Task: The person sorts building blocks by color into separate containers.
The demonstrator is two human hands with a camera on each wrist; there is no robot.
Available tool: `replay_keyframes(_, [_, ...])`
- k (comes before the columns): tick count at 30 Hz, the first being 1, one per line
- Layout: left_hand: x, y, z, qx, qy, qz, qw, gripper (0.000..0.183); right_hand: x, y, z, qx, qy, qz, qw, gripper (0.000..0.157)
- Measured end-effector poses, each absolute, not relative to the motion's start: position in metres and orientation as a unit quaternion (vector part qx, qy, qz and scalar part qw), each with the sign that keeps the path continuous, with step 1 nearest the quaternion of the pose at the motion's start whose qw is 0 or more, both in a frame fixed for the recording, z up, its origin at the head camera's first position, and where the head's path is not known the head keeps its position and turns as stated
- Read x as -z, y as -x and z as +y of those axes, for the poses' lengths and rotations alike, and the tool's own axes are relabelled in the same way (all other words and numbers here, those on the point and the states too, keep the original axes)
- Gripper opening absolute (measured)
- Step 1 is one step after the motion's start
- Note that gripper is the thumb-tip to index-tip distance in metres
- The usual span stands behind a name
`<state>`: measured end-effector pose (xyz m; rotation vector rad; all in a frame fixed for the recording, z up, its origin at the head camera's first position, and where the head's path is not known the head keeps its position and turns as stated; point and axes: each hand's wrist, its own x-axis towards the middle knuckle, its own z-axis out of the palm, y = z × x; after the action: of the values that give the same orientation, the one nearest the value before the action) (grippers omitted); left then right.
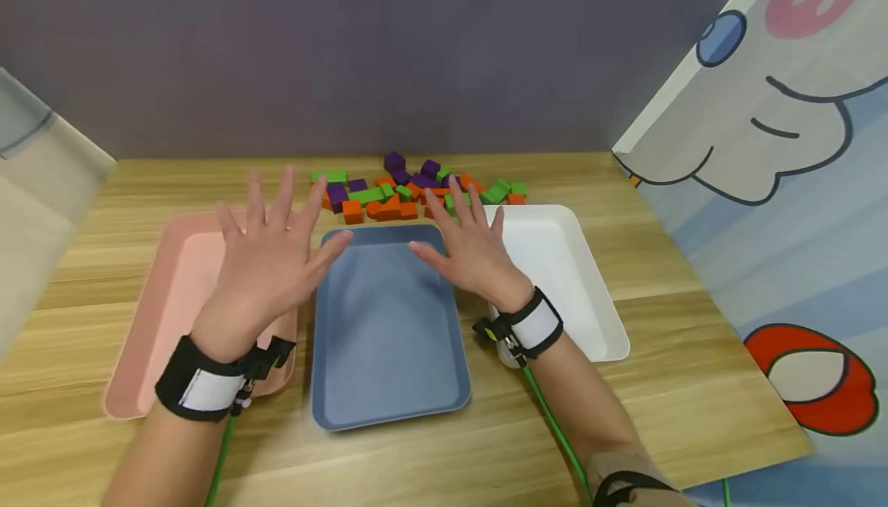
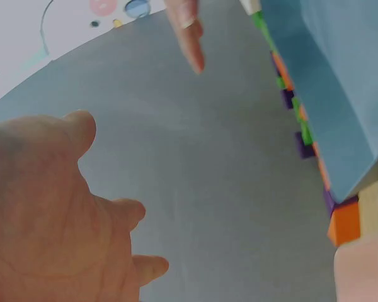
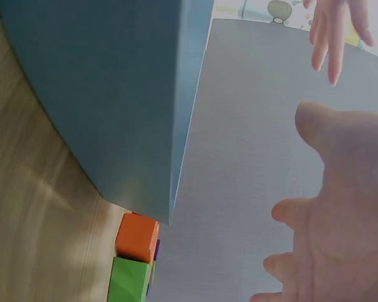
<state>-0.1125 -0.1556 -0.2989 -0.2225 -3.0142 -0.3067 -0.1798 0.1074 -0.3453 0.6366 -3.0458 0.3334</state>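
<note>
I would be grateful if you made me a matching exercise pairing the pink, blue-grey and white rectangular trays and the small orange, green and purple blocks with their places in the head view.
Things
1. Pink rectangular tray
2. Blue-grey rectangular tray
3. White rectangular tray
4. Small orange, green and purple blocks

Places
A. Between two other trays
B. Closest to the far edge of the wood-grain table
C. Leftmost tray
D. Rightmost tray

Pairs: 1-C, 2-A, 3-D, 4-B
</note>
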Motion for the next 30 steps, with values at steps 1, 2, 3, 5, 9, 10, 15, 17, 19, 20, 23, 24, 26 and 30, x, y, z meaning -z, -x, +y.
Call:
replay_keyframes(1, [0.296, 0.11, -0.161, 0.108, 0.073, -0.99, 0.049, 0.076, 0.346, 0.179, 0.108, -0.107, -0.203, -0.973, 0.006, 0.078])
replay_keyframes(2, [0.293, 0.107, -0.168, 0.109, 0.073, -0.99, 0.047, 0.075, 0.346, 0.179, 0.108, -0.107, -0.204, -0.973, 0.005, 0.078])
replay_keyframes(3, [0.29, 0.104, -0.175, 0.113, 0.072, -0.99, 0.048, 0.075, 0.346, 0.178, 0.109, -0.107, -0.205, -0.973, 0.005, 0.078])
replay_keyframes(5, [0.284, 0.099, -0.192, 0.113, 0.067, -0.99, 0.047, 0.075, 0.345, 0.176, 0.11, -0.107, -0.208, -0.972, 0.004, 0.078])
replay_keyframes(9, [0.28, 0.088, -0.237, 0.087, 0.046, -0.994, 0.038, 0.079, 0.334, 0.168, 0.114, -0.107, -0.222, -0.969, 0.005, 0.076])
replay_keyframes(10, [0.28, 0.085, -0.25, 0.08, 0.037, -0.996, 0.026, 0.08, 0.33, 0.166, 0.116, -0.104, -0.227, -0.968, 0.006, 0.075])
replay_keyframes(15, [0.294, 0.075, -0.316, 0.055, -0.003, -0.998, -0.014, 0.081, 0.309, 0.158, 0.122, -0.07, -0.256, -0.964, 0.009, 0.072])
replay_keyframes(17, [0.306, 0.075, -0.336, 0.053, -0.005, -0.998, -0.029, 0.079, 0.305, 0.157, 0.125, -0.059, -0.267, -0.962, 0.005, 0.072])
replay_keyframes(19, [0.318, 0.076, -0.351, 0.058, 0.005, -0.997, -0.052, 0.077, 0.301, 0.158, 0.129, -0.059, -0.282, -0.958, 0.007, 0.071])
replay_keyframes(20, [0.323, 0.077, -0.356, 0.066, 0.01, -0.995, -0.073, 0.078, 0.3, 0.16, 0.132, -0.06, -0.289, -0.955, 0.009, 0.071])
replay_keyframes(23, [0.34, 0.081, -0.364, 0.125, 0.038, -0.984, -0.124, 0.073, 0.296, 0.168, 0.141, -0.073, -0.301, -0.951, 0.004, 0.066])
replay_keyframes(24, [0.345, 0.082, -0.366, 0.146, 0.046, -0.978, -0.139, 0.071, 0.294, 0.172, 0.144, -0.078, -0.303, -0.95, -0.002, 0.064])
replay_keyframes(26, [0.353, 0.084, -0.367, 0.183, 0.055, -0.969, -0.158, 0.065, 0.291, 0.182, 0.152, -0.085, -0.295, -0.951, -0.021, 0.059])
replay_keyframes(30, [0.361, 0.087, -0.368, 0.209, 0.068, -0.962, -0.164, 0.058, 0.287, 0.209, 0.17, -0.086, -0.275, -0.957, -0.043, 0.046])
